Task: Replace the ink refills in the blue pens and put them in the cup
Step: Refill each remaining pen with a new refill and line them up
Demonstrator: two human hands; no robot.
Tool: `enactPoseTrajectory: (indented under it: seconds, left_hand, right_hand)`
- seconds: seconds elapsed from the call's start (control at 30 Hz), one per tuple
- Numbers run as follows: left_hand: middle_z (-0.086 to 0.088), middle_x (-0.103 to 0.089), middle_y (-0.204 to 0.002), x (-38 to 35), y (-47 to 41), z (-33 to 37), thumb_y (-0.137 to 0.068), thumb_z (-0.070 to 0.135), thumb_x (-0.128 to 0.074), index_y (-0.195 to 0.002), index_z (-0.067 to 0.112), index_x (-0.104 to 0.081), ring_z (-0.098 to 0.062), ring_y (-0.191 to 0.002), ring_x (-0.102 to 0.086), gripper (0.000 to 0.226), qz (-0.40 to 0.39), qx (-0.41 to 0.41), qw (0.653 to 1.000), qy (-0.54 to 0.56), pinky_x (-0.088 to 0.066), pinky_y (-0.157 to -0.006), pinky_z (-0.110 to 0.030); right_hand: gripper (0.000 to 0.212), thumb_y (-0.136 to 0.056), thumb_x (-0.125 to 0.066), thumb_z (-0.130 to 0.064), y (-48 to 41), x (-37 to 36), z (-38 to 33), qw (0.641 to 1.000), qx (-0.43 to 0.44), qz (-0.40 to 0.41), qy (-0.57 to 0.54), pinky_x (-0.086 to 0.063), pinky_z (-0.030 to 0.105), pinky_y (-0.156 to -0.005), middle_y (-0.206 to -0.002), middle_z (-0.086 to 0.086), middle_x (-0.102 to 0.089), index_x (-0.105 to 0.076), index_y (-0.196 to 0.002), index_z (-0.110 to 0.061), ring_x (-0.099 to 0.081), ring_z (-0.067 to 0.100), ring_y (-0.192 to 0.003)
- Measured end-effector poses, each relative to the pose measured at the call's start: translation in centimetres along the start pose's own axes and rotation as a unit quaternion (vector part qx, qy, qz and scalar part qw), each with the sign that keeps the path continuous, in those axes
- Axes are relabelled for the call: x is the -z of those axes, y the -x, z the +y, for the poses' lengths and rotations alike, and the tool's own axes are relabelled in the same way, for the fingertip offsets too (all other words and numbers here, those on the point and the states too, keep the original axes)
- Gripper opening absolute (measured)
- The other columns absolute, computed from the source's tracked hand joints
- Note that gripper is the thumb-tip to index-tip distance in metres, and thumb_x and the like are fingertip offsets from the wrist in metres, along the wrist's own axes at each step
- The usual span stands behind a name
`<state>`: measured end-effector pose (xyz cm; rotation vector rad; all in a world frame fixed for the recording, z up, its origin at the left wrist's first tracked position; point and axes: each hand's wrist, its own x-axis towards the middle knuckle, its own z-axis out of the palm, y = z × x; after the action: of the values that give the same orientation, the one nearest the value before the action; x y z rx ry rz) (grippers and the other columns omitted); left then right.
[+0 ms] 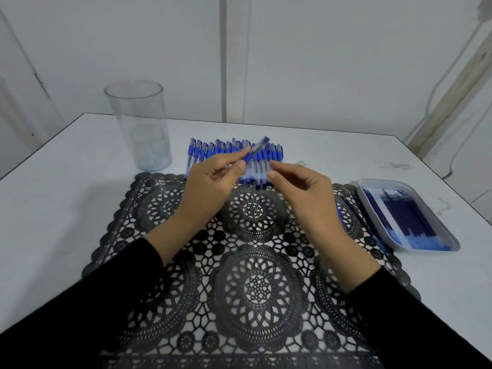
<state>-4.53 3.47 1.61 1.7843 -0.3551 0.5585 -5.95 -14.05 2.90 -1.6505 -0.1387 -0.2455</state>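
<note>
Worktop (66, 203): white and flat, set against a pale wall; it carries every item listed below.
Mat (255, 288): black openwork lace with round motifs, laid on the near centre of the worktop; both forearms, in black sleeves, reach over it.
Cup (138, 123): clear cylinder, upright at far left on the bare worktop, off the mat, well apart from both hands; no pen is inside it.
Tray (426, 201): pale, shallow, rectangular, on the worktop just beside the mat's right edge.
Refills (404, 214): dark blue sticks lying side by side in the tray, lengthwise along it.
Pen row (210, 153): blue-capped pens with clear barrels, laid parallel and touching, at the mat's far edge, partly hidden behind the hands.
Left hand (210, 182): raised over the far part of the mat; fingers and thumb pinch the held pen.
Right hand (306, 193): raised just beside the left hand; fingers loosely curled, thumb and forefinger narrowly apart, nothing visible between them.
Held pen (255, 150): blue, motion-blurred, tilted up toward far right, above the pen row; its free end is near the right forefinger, contact cannot be determined.
</note>
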Motion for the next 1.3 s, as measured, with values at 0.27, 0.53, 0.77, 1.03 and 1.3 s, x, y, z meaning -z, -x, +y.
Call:
enactPoseTrajectory:
  seconds: [0.27,0.53,0.77,1.03,1.3]
  left_hand:
    - [0.007,-0.076,-0.096,2.5,1.0,-2.0,-0.088,0.014,-0.075,-0.111,0.014,-0.075,0.003,-0.086,-0.07,0.023,-0.141,-0.13,0.969,-0.155,-0.054,-0.079,-0.013]
    - [0.012,-0.073,-0.093,2.4,1.0,-2.5,-0.082,0.017,-0.079,-0.106,0.014,-0.076,0.005,-0.086,-0.069,0.024,-0.116,-0.105,0.978,-0.139,-0.054,-0.08,-0.013]
    - [0.006,-0.075,-0.095,2.3,1.2,-2.7,-0.082,0.015,-0.079,-0.106,0.014,-0.076,0.004,-0.086,-0.07,0.024,-0.127,-0.113,0.975,-0.146,-0.054,-0.078,-0.013]
    - [0.005,-0.076,-0.093,2.4,1.3,-2.7,-0.085,0.014,-0.078,-0.107,0.015,-0.076,-0.006,-0.075,-0.072,0.022,-0.128,-0.113,0.971,-0.17,-0.059,-0.066,-0.03]
    - [0.006,-0.074,-0.096,3.2,1.2,-3.0,-0.085,0.012,-0.077,-0.106,0.012,-0.076,0.004,-0.086,-0.068,0.022,-0.104,-0.091,0.973,-0.186,-0.051,-0.077,-0.007]
  right_hand:
    - [0.019,-0.089,-0.069,-0.029,0.9,-1.1,2.1,0.991,0.018,-0.045,0.124,-0.054,0.025,-0.071,-0.089,-0.005,-0.07,-0.07,-0.107,-0.022,-0.064,0.012,-0.078]
    - [0.012,-0.092,-0.066,-0.019,1.0,-1.1,2.7,0.995,0.003,-0.04,0.093,-0.053,0.047,-0.074,-0.084,0.026,-0.063,-0.068,-0.087,-0.03,-0.061,0.04,-0.079]
    - [0.011,-0.092,-0.065,-0.016,0.7,-0.9,3.0,0.995,-0.039,-0.043,0.087,-0.048,0.031,-0.067,-0.079,0.022,-0.063,-0.068,-0.087,-0.025,-0.056,0.022,-0.072]
    - [0.015,-0.096,-0.058,-0.011,0.8,-0.8,3.0,0.993,-0.06,-0.029,0.097,-0.053,0.046,-0.085,-0.094,0.017,-0.068,-0.064,-0.091,-0.024,-0.063,0.034,-0.085]
    - [0.002,-0.095,-0.062,-0.019,0.7,-0.8,3.3,0.99,-0.026,-0.017,0.136,-0.05,0.024,-0.072,-0.083,-0.003,-0.062,-0.062,-0.095,-0.022,-0.056,0.011,-0.076]
